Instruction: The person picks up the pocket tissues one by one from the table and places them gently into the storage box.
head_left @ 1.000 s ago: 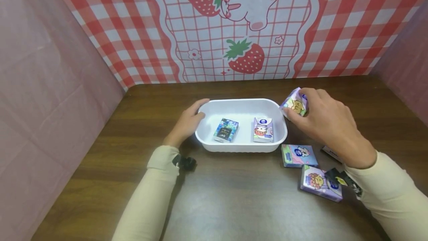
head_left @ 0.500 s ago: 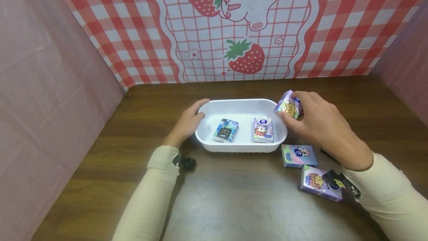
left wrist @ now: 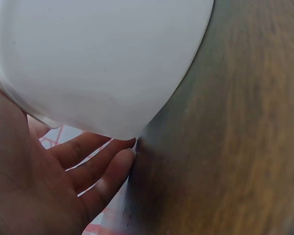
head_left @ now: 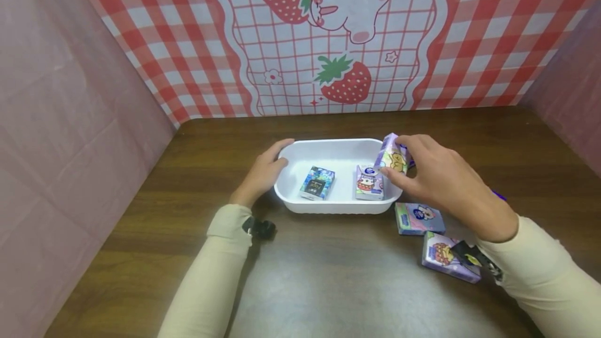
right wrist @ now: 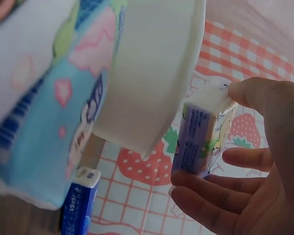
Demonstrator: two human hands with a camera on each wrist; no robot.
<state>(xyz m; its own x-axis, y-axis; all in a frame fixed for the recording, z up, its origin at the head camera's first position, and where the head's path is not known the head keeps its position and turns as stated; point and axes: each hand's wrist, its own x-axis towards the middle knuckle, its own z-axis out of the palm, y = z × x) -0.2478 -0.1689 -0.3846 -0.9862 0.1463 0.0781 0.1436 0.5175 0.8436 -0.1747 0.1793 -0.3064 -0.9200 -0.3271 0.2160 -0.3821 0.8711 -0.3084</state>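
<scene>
My left hand [head_left: 260, 173] holds the left end of a white oval plastic tub [head_left: 328, 207], its thumb over the rim. In the left wrist view the fingers [left wrist: 110, 178] lie along the outer wall. My right hand [head_left: 446, 181] pinches a small purple pocket tissue pack [head_left: 392, 154] with a yellow cartoon figure, tilted above the tub's right end. The right wrist view shows this pack [right wrist: 198, 134] between thumb and fingers. Inside the tub lie a dark blue patterned tissue pack [head_left: 317, 183] on the left and a purple-white one [head_left: 369, 185] on the right, its top partly hidden.
Right of the tub lie a blue-pink tissue pack [head_left: 420, 219] and a purple one [head_left: 449, 256], partly covered by the wrist strap. A dark blue pack [right wrist: 80, 200] shows in the right wrist view. Behind the wooden table [head_left: 328, 286] hangs a strawberry-print cloth [head_left: 347, 82].
My right hand has moved left and slightly toward me, carrying the purple tissue pack from beside the tub to above its right end. My left hand and the tub have stayed put.
</scene>
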